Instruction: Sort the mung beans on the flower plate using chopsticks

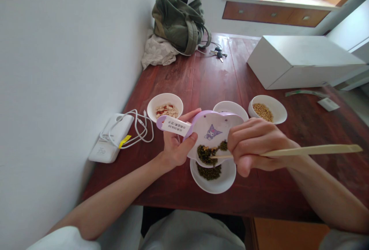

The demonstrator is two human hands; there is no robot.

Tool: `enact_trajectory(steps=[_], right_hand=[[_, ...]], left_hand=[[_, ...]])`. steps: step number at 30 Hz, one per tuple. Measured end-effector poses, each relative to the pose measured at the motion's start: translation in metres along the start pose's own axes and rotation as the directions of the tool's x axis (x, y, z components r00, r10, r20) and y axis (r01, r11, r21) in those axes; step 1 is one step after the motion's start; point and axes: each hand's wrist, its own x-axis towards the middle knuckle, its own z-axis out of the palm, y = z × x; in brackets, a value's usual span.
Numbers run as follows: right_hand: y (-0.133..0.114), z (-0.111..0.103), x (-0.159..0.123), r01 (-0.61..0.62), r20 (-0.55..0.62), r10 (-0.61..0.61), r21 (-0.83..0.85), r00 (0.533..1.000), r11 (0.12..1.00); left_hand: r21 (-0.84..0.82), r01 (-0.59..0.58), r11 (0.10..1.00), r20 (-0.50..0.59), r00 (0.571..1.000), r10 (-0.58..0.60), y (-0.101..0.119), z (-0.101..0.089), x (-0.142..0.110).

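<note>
The person's left hand (176, 148) grips a lilac plastic dish (211, 134) near its short handle, closed narrowly on the edge with the thumb across the front (a cartoon figure is printed there, and a white label (175, 125) is stuck on the handle). The forearm comes in low from the left, and the wrist turns so the dish tilts, its low edge just above a white bowl (227, 184). Held like that, anything sliding off would likely drop into the bowl, not onto the table. Green mung beans (205, 154), flecked with a few yellow ones, gather on the dish's low side, and more green beans (209, 171) lie in the bowl beneath. The right hand (255, 144) curls into a tight fist around wooden chopsticks (311, 150), held dagger-style, not like a pen, with their tips among the beans on the dish. On the reddish-brown wooden table (207, 73), a bowl of pale slivers (164, 97) stands beyond the left hand and a bowl of yellow soybeans (273, 106) beyond the right (a third bowl (230, 107) sits behind the dish, its contents hidden).
</note>
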Motion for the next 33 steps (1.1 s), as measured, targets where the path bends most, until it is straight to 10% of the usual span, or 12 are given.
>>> enact_trajectory(steps=[19,33], right_hand=[[-0.003,0.001,0.002,0.005,-0.089,0.001,0.068,0.996,0.998],[-0.016,-0.033,0.0,-0.027,-0.149,0.001,-0.174,0.989,0.984]], left_hand=[[0.098,-0.056,0.994,-0.011,0.998,0.058,0.005,0.001,0.005],[0.086,-0.15,0.985,-0.042,0.987,0.154,0.008,0.001,0.012]])
